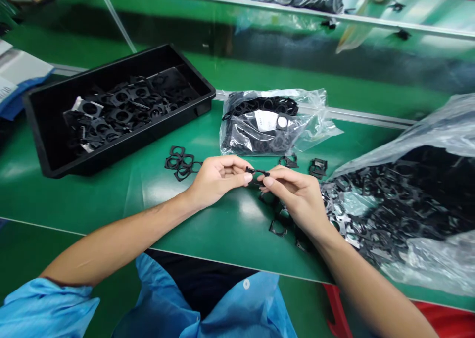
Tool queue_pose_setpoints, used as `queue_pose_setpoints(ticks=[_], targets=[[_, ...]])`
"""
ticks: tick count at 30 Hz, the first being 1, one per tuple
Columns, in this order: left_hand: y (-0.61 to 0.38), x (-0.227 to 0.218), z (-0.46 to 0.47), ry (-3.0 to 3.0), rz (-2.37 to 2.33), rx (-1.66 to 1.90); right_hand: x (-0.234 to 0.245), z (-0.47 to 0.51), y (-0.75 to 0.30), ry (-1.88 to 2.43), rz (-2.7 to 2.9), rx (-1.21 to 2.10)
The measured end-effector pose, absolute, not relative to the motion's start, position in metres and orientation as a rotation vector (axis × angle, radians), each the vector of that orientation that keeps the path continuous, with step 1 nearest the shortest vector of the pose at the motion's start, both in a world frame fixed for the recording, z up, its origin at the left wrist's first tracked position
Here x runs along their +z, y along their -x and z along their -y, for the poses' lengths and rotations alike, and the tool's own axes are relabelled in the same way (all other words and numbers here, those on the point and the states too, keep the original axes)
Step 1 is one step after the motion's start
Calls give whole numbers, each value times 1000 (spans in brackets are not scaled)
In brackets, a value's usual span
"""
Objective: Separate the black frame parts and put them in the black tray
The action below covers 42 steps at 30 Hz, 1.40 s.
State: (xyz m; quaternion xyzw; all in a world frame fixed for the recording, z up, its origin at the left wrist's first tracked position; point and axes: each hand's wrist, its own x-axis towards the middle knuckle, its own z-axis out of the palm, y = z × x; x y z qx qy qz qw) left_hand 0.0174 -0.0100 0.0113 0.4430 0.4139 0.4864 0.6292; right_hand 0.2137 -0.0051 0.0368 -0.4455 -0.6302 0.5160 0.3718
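Note:
My left hand [218,179] and my right hand [297,194] meet above the green table [222,229], both pinching one small black plastic ring part [257,171] between fingertips. A small cluster of black ring parts [181,161] lies just left of my left hand. More loose black parts [278,226] lie under and beside my right wrist. Two further parts [318,167] rest beyond my right hand.
A black tray [48,145] with several black parts stands at the left. A sealed clear bag of parts [267,122] lies behind my hands. A large open plastic bag spilling parts [408,199] fills the right. A metal rail [363,115] crosses behind.

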Motion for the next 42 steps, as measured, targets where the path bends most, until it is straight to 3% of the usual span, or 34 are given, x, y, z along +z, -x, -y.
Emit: queue_pose_setpoints(ticks=[12,19,22,26,33,42], targets=[[-18,8,9,-973,-848,1023,28,4,-214,1086,1425,1491],[-22,8,14,-1096,-972,1140,22,7,-216,998,1974,596],[-24,7,17,-1130,-919,1136,18,9,-216,880,2124,454],[-24,4,16,-1231,-949,1222,19,11,-214,873,2016,560],[-22,0,19,-1544,-1001,1330,23,11,-212,1102,1668,1114],[-19,7,19,-2054,-1010,1507,26,13,-212,1048,1648,1145]])
